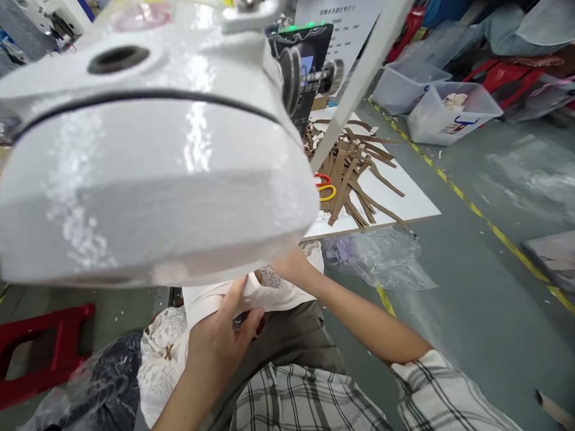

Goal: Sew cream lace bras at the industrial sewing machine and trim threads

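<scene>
Below the big white sewing machine head [157, 191], white fabric with lace [202, 302] lies over the lap. My left hand [224, 329] pinches a folded edge of that fabric between thumb and fingers. To its right, my right hand [290, 266] is at the fabric's lace part, its fingers hidden under the machine head, so its grip does not show. More white lace fabric [157, 359] hangs at the left, beside my left forearm.
Brown strips [345, 173] and scissors with red and yellow handles [327, 191] lie on a white tabletop [404, 191] at the right. Clear plastic [381, 257] hangs below it. A red stool [58, 353] stands at lower left, plastic bins [449, 114] at upper right.
</scene>
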A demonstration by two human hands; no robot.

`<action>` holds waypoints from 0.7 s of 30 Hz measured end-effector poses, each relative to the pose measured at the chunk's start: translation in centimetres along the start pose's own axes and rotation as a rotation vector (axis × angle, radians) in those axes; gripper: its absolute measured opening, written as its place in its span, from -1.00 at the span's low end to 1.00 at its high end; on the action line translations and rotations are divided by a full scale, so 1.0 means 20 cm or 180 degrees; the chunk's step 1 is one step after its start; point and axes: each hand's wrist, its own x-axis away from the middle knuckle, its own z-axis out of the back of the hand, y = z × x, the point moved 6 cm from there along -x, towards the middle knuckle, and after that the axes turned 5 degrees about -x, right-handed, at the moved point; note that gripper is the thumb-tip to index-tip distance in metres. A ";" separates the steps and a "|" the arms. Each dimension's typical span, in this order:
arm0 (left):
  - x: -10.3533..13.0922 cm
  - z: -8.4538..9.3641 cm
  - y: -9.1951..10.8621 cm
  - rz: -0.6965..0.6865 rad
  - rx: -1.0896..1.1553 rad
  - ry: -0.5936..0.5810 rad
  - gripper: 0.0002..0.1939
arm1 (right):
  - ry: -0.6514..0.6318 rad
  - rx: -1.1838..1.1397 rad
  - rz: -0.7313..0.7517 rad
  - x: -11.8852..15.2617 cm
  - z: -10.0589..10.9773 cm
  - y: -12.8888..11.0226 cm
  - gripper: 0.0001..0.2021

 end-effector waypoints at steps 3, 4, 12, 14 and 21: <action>0.01 0.01 0.02 0.0067 0.0045 0.0044 -0.43 | 0.0242 -0.0388 -0.0113 0.08 0.03 0.02 -0.88; 0.01 0.01 0.02 0.0090 0.0061 0.0059 -0.44 | 0.0284 -0.0489 -0.0145 0.11 0.04 0.03 -0.87; 0.02 0.01 0.02 0.0181 0.0299 0.0186 -0.45 | -0.0076 -0.0488 0.0061 0.30 0.03 -0.05 -0.81; 0.02 0.01 0.03 0.0269 0.0274 0.0258 -0.44 | -0.0121 -0.0482 0.0111 0.33 0.02 -0.06 -0.78; 0.02 0.04 0.05 0.0381 0.0135 0.0700 -0.44 | -0.0138 -0.0540 0.0020 0.36 0.01 -0.04 -0.72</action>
